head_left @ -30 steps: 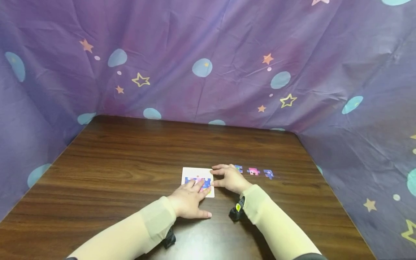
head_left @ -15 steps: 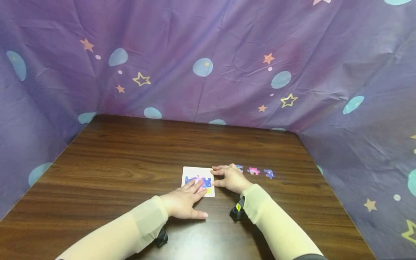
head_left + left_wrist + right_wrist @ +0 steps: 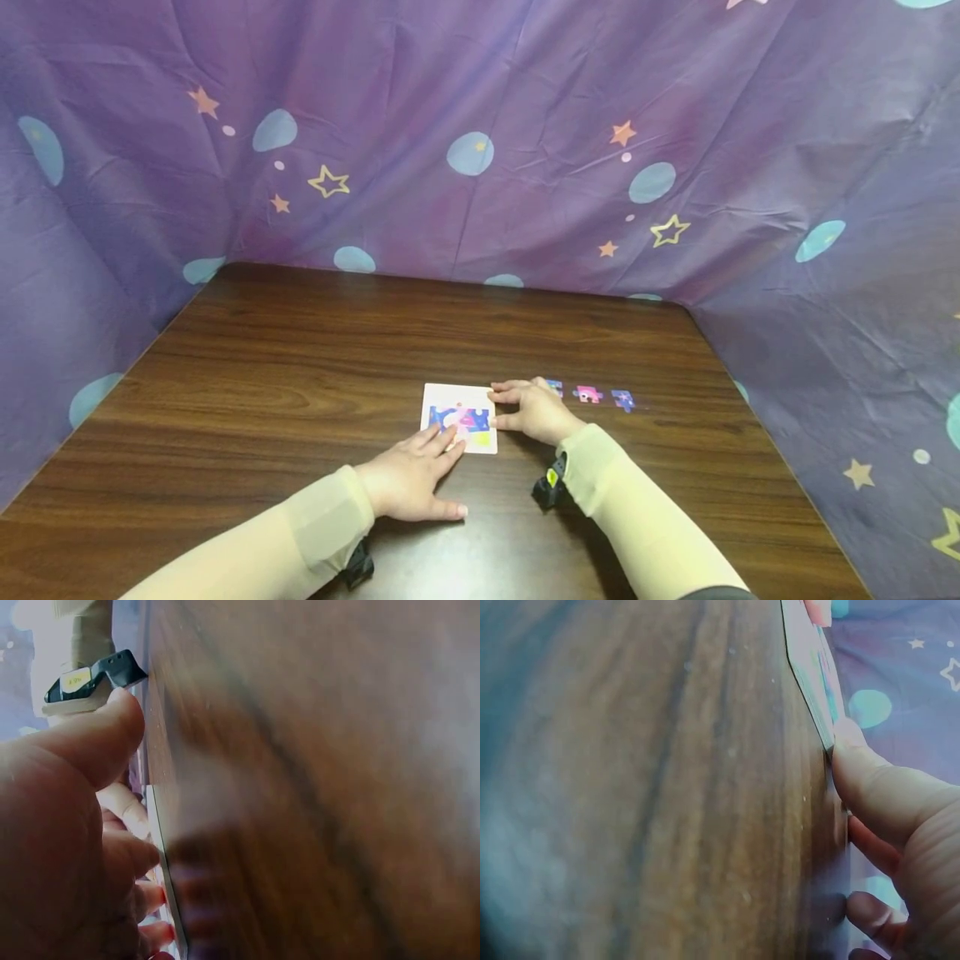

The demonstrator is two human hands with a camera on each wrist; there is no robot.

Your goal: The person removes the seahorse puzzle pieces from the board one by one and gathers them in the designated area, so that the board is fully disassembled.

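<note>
A white-bordered jigsaw board (image 3: 459,393) lies flat on the table, with joined blue, pink and yellow pieces in its lower part. Over its lower left part spread the straight fingers of my left hand (image 3: 412,477), the thumb out to the side above the table. At the board's right edge is my right hand (image 3: 536,412), fingers extended. In the right wrist view its thumb (image 3: 877,780) touches the edge of the board (image 3: 804,664), while the other fingertips are beside it at the table. Neither hand shows a piece in its grasp.
Loose jigsaw pieces lie in a row right of the board: a blue one (image 3: 555,387) partly behind my right hand, a pink one (image 3: 587,394) and another blue one (image 3: 623,400). A purple patterned curtain (image 3: 390,167) surrounds the brown wooden table (image 3: 300,350).
My left hand has slid left and toward me, uncovering more of the joined pieces. My right hand stays at the board's right edge. The loose pieces have kept their places.
</note>
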